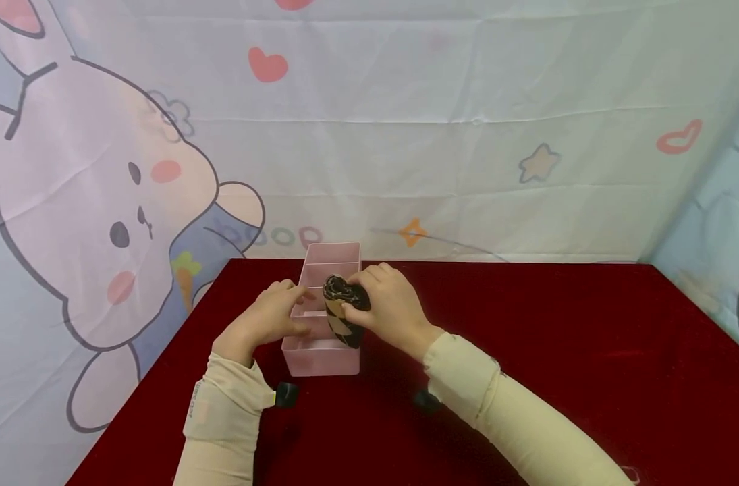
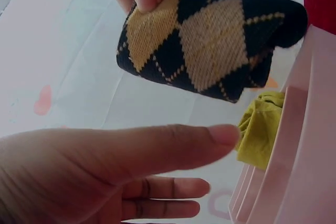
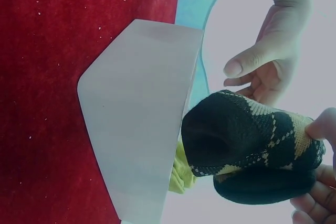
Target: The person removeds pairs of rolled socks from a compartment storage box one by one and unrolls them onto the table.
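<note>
A rolled argyle sock (image 1: 339,316), black with tan and cream diamonds, is pinched between the thumb and fingers of my right hand (image 1: 392,307). It is held above the near half of a pink divided box (image 1: 322,363); the left wrist view shows the sock (image 2: 212,43) over the box rim (image 2: 296,145). My left hand (image 1: 270,314) is at the box's left side, its thumb and fingers apart and holding nothing. A yellow-green folded cloth (image 2: 261,129) pokes up from the box in both wrist views; I cannot make it out in the head view.
The box stands on a dark red cloth-covered table (image 1: 527,364), near its back left. Behind the table hangs a pale printed curtain (image 1: 405,135) with a cartoon rabbit. Thin walls split the box into several compartments.
</note>
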The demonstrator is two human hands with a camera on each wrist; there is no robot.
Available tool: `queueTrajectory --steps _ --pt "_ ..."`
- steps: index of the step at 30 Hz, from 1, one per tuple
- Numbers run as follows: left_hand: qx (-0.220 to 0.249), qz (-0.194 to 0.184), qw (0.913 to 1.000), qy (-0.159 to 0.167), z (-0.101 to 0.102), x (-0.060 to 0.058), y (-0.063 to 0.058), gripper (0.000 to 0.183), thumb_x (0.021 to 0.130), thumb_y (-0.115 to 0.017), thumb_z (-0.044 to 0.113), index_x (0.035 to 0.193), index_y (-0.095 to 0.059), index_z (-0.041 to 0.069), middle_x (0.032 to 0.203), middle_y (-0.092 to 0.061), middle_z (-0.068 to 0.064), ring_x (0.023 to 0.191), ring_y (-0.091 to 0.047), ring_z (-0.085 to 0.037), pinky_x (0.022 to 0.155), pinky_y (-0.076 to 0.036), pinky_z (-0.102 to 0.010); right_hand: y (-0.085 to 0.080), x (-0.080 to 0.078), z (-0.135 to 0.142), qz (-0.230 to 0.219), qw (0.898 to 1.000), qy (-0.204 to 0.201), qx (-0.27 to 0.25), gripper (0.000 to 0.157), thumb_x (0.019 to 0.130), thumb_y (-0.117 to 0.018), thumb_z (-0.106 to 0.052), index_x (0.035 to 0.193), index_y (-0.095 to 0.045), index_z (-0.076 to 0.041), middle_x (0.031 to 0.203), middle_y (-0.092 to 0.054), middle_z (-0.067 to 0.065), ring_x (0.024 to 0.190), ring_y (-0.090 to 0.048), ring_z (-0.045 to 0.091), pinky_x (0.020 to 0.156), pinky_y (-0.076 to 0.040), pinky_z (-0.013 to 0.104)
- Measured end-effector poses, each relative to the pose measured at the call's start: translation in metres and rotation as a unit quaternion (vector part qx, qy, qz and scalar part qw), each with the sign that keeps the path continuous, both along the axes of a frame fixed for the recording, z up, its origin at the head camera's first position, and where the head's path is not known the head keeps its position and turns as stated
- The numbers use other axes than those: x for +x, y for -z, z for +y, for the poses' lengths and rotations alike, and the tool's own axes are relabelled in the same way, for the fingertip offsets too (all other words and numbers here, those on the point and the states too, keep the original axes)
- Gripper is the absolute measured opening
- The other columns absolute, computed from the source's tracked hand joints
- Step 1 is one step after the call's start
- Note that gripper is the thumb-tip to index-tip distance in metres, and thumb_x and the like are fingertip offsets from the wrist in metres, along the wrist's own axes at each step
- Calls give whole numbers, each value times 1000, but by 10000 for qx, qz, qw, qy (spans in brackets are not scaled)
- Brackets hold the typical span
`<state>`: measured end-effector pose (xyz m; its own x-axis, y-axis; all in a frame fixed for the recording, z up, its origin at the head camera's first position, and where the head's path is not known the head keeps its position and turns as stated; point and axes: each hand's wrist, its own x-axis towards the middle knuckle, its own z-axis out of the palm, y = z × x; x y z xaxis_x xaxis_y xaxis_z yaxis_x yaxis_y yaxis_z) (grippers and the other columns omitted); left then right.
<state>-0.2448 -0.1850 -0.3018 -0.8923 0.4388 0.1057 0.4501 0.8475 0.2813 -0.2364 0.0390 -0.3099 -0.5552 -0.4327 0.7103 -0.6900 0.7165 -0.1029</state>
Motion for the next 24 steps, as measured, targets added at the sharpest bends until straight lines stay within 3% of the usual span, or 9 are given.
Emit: queueTrajectory --steps 16,22,24 --pt "541 456 9972 257 14 -3 1 42 79 -77 24 113 -62 4 108 -61 -13 107 -54 -31 93 -46 -47 8 15 23 -236 9991 270 -241 25 77 -74 -26 95 -69 -9 88 -69 1 81 -58 16 72 -49 29" --pt "552 512 9961 461 24 -5 4 41 80 -76 25 113 -63 5 110 -62 -13 107 -56 -31 96 -45 -48 12 24 29 -454 9978 352 -337 25 77 -75 -25 95 -69 -9 87 -68 0 81 -58 15 70 -50 28" --pt "514 684 9952 475 27 -5 8 39 81 -76 28 111 -65 6 109 -63 -12 103 -58 -29 96 -43 -49 14 26 30 -531 9973 368 -346 25 76 -75 -25 95 -69 -9 87 -68 0 82 -58 14 70 -50 28"
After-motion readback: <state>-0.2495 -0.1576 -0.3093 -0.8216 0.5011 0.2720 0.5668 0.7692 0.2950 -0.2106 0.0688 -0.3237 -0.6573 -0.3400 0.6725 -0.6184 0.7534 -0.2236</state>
